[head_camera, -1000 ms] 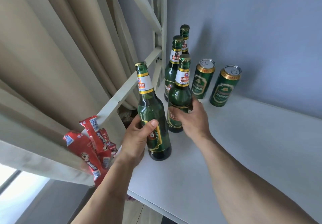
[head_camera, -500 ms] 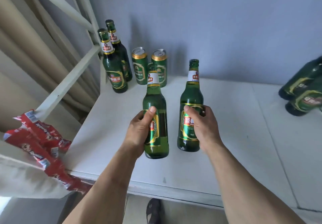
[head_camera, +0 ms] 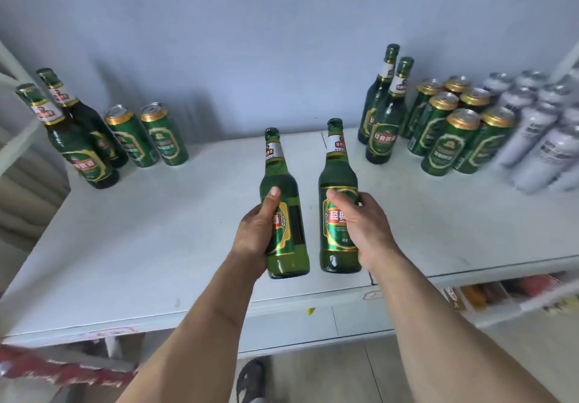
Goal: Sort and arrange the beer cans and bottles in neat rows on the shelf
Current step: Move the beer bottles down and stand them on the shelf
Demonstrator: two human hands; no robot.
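My left hand [head_camera: 258, 233] grips a green beer bottle [head_camera: 283, 211] by its body, and my right hand [head_camera: 365, 227] grips a second green bottle [head_camera: 338, 211] beside it. Both bottles are upright over the middle front of the white shelf [head_camera: 156, 239]. At the back left stand two green bottles [head_camera: 78, 149] and two green cans [head_camera: 147, 136]. At the back right stand two more green bottles [head_camera: 383, 111], then several green cans [head_camera: 451, 133] in rows, then several silver-white cans [head_camera: 539, 139].
A blue-grey wall [head_camera: 250, 42] backs the shelf. A white frame bar [head_camera: 12, 139] runs at the far left. Red snack packets [head_camera: 56, 371] hang below at the lower left, and coloured goods [head_camera: 501, 293] lie on a lower shelf at the right. A dark shoe [head_camera: 250, 380] shows on the floor.
Both hands have carried their bottles away from the left group, rightward to the shelf's middle. The view has swung right, bringing the right-hand bottles and cans into sight.
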